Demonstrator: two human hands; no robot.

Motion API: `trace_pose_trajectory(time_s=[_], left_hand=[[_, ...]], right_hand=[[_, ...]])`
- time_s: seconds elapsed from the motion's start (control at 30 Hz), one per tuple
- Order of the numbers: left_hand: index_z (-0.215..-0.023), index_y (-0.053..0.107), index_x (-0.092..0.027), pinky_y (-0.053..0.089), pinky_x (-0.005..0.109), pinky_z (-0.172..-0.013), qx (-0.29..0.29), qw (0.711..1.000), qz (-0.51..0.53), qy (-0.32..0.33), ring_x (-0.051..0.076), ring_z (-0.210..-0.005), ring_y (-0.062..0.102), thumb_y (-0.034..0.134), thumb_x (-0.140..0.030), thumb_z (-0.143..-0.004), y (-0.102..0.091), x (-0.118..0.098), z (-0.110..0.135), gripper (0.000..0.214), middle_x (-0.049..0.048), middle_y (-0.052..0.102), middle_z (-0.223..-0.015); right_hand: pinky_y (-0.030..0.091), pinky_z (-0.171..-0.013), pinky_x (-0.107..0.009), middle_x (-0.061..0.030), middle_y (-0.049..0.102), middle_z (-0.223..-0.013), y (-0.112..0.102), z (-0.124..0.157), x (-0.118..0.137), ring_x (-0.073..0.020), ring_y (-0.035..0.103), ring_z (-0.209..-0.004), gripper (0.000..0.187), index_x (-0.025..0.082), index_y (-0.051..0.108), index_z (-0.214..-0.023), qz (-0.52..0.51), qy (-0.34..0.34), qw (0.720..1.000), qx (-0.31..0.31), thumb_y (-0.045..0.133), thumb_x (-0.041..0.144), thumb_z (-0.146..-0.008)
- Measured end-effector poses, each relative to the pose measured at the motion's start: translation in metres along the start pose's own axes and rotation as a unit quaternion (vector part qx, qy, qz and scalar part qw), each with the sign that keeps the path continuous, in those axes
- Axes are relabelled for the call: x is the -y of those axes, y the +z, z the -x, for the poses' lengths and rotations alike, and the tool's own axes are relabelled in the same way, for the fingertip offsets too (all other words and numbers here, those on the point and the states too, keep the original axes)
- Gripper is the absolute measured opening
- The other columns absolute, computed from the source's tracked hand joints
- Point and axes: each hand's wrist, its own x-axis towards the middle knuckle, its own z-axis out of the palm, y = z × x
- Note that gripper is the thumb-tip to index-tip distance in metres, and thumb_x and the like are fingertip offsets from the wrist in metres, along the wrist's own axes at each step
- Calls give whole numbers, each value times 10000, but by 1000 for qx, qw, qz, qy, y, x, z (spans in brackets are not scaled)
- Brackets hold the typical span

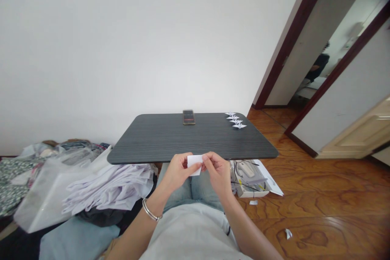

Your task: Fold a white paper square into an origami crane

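The left hand and the right hand met in front of the body, and between their fingertips sat a small white rectangular piece of paper. Each hand pinched it, thumb against forefinger, the left at its lower left edge and the right at its upper right corner; the other fingers were curled in behind. The paper hung in the air, just short of the near edge of the dark grey wood-grain table beyond the fingers.

Past the fingers, at the table's far edge, stood a dark upright phone, and to the right of it a row of small white folded paper cranes. Below the right hand's fingers an open white box lay on the wooden floor.

The work in hand looked like a fold. Done well, it would likely want the edges matched before creasing, with one pinch holding firm while the other pressed.
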Motion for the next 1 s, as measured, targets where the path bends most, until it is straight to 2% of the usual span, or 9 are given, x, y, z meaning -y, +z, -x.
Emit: trace_pose_trajectory(time_s=[0.17, 0.4, 0.6, 0.73, 0.87, 1.0], left_hand=[[-626, 513, -118, 276, 174, -440, 7, 999, 37, -17, 61, -479, 389, 624, -373, -709, 3, 0, 1, 290, -29, 507, -552], [-623, 526, -124, 271, 178, -406, -4, 999, 40, -11, 61, -446, 376, 621, -405, -704, 2, -5, 1, 307, -40, 487, -515], [-616, 497, -121, 251, 163, -389, 8, 999, 30, -17, 46, -438, 358, 619, -397, -713, -1, -4, 3, 318, -38, 484, -520], [-636, 482, -129, 289, 152, -376, 2, 999, 42, -7, 51, -443, 387, 626, -391, -713, -1, -4, 4, 309, -44, 475, -523], [-749, 512, -130, 369, 156, -390, 1, 997, 79, 9, 72, -485, 451, 597, -395, -744, -1, -8, 6, 278, -26, 517, -584], [-793, 551, -117, 381, 163, -393, -2, 998, 62, 23, 82, -491, 469, 522, -428, -795, -3, -12, 8, 313, -10, 525, -588]], right_hand=[[369, -464, -218, 34, 480, -497, 0, -1, 1, -110, 452, -468, 269, 192, 551, -587, -11, -18, 1000, -7, 504, 329, -814], [393, -483, -226, 18, 516, -536, 1, -2, 3, -113, 476, -488, 325, 176, 568, -612, -80, 3, 996, 31, 455, 370, -847], [397, -473, -202, 40, 517, -528, 1, -1, 3, -88, 463, -463, 196, 173, 566, -658, -90, 24, 995, 30, 591, 336, -764], [386, -448, -192, 42, 502, -493, 0, -1, 2, -79, 450, -438, 219, 166, 559, -638, -87, 27, 996, 26, 586, 337, -772], [409, -450, -196, 28, 530, -520, -1, -2, 4, -82, 472, -452, 214, 163, 578, -659, -111, 35, 993, 31, 581, 341, -777], [442, -460, -201, 21, 551, -570, -1, -3, 5, -89, 498, -479, 169, 168, 605, -769, -130, 39, 990, 38, 601, 337, -760]])
